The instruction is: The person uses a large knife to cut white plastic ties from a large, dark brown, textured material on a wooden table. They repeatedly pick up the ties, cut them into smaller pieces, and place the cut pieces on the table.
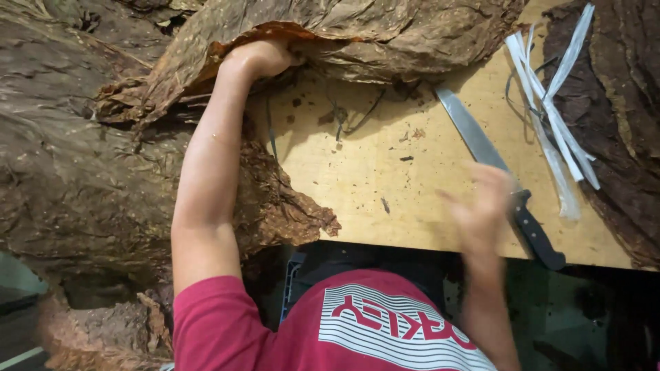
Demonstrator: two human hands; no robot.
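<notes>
My left hand (260,58) reaches far forward and is tucked under a big dried brown leaf (323,24) at the top of the wooden table (385,172), lifting its edge; the fingers are hidden beneath it. My right hand (483,206) is blurred with motion above the table's near edge, fingers spread, holding nothing. It hovers just left of a long kitchen knife (474,137) with a black handle (540,237) that lies diagonally on the wood.
A thick pile of dried brown leaves (82,172) covers the left side. Darker leaves (625,110) lie stacked at the right edge. White plastic strips (553,117) rest beside them. Small leaf crumbs dot the tabletop.
</notes>
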